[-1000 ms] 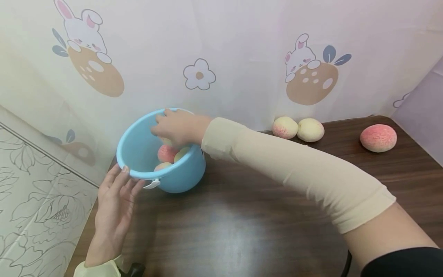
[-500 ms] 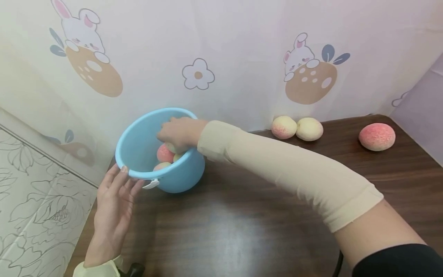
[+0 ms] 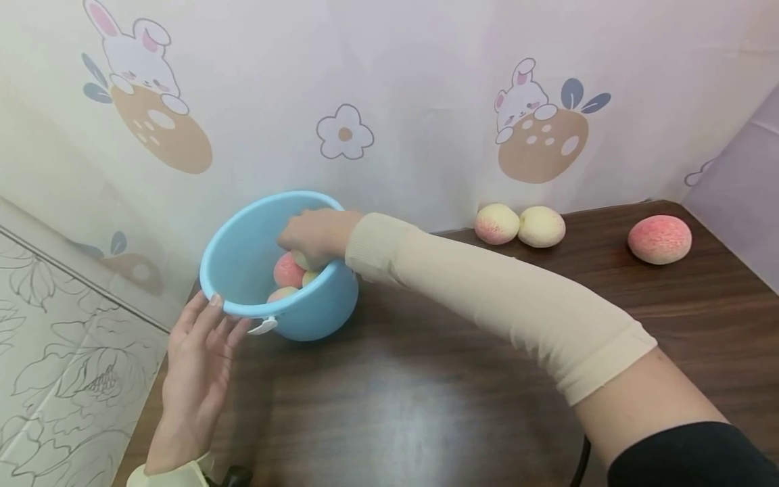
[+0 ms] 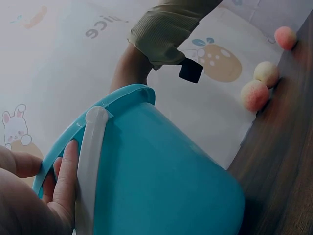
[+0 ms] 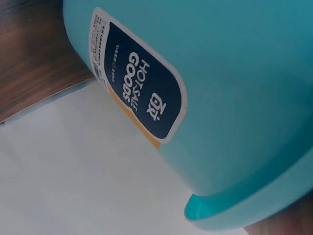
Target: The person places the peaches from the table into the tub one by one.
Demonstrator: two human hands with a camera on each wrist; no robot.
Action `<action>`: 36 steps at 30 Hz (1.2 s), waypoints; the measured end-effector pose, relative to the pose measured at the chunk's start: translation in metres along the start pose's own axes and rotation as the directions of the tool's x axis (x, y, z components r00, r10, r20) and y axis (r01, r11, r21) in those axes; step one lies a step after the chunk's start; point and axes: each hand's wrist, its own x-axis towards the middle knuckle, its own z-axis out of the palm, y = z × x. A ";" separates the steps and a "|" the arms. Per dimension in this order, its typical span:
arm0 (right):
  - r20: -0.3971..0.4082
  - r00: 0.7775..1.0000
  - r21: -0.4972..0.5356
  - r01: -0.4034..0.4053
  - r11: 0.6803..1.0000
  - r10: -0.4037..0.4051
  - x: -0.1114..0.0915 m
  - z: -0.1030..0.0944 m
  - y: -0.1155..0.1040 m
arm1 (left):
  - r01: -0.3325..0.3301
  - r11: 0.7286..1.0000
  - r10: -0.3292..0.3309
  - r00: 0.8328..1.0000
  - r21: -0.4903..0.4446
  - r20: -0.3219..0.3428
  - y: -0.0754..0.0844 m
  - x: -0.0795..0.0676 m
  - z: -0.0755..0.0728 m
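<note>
A light blue bucket (image 3: 319, 314), tilted towards me, stands on the table with several pink and cream peaches inside, one of them a pink peach (image 3: 289, 270). My left hand (image 3: 197, 365) grips its near left rim, thumb over the edge and fingers outside, beside the white handle (image 4: 90, 166). Reaching over the right rim, my right hand (image 3: 319, 233) is down in the bucket, fingers curled over a pale peach (image 3: 301, 259). Its fingertips are hidden. In the right wrist view only the bucket's outer wall (image 5: 234, 98) and label show, not the hand.
Two cream peaches, a blushed peach (image 3: 497, 224) and a paler peach (image 3: 541, 227), touch each other by the wall at the back. A pinker peach (image 3: 660, 239) lies at the table's far right. Printed cloth (image 3: 414, 122) covers the wall behind the brown table (image 3: 389, 406).
My right hand has gone lower into the bucket, and its fingers have curled in over the pale peach. The left hand keeps its grip on the rim. The view has shifted slightly.
</note>
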 end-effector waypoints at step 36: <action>-0.059 0.998 -0.122 0.013 0.992 -0.020 0.001 -0.001 0.003 | 0.007 1.000 -0.007 1.000 0.009 -0.021 0.001 -0.002 0.002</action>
